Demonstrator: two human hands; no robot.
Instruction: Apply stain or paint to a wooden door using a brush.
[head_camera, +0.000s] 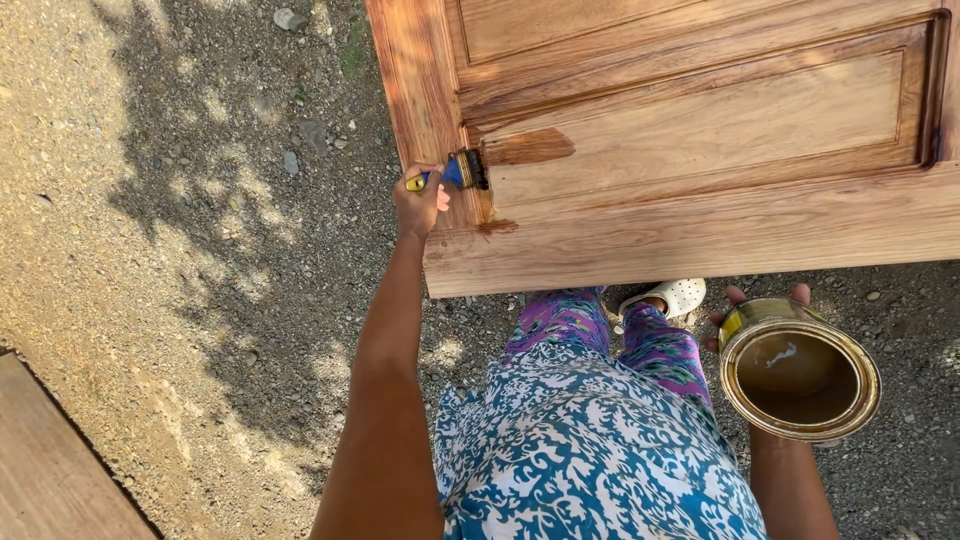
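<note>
The left hand (420, 205) is gripping a paintbrush (455, 172) with a blue and yellow handle, fingers wrapped tight around it, and the bristles are pressing against the wooden door (700, 130) near its left stile. Just right of the bristles a darker wet streak (528, 146) is showing on the pale panel, and another small wet patch is sitting just below, by the lower rail. The door is lying flat above the gravel ground (200, 250), its raised panels running off to the right. Over on the other side, the right hand (760, 300) is cupping an open round tin (798, 368) from underneath, fingertips peeking over its far rim; brownish liquid is sitting low inside. The tin is hanging well apart from the brush, just off the door's near edge. A white shoe (672, 297) is poking out under that edge
</note>
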